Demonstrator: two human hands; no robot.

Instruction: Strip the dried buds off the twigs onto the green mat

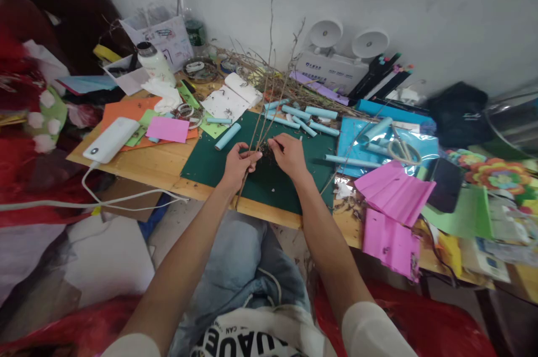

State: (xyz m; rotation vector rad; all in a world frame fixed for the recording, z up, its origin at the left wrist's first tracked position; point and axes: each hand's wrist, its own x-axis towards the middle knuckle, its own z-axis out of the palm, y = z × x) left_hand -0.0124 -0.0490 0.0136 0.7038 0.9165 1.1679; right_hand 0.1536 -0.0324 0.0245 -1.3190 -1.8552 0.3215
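Note:
Over a dark green cutting mat (205, 161), my left hand (240, 165) is closed around several thin dry twigs (271, 85), which rise upright toward the wall. Their lower ends pass down beyond the table's front edge. My right hand (289, 154) is pinched beside the twigs, at a dark clump of crumbs or roots (265, 151). What sits between its fingertips is too small to make out. Behind my hands lie several light blue paper tubes (321, 112), and one more blue tube (228, 137) rests to the left.
A white power bank (110, 139) with a cable and pink paper (168, 129) lie left. Crumpled pink paper (395, 191), a dark phone (445, 184) and a blue plastic packet (348, 138) are right. A pile of twigs (311, 96), a bottle (155, 63) and a white two-lamp unit (334, 68) stand behind.

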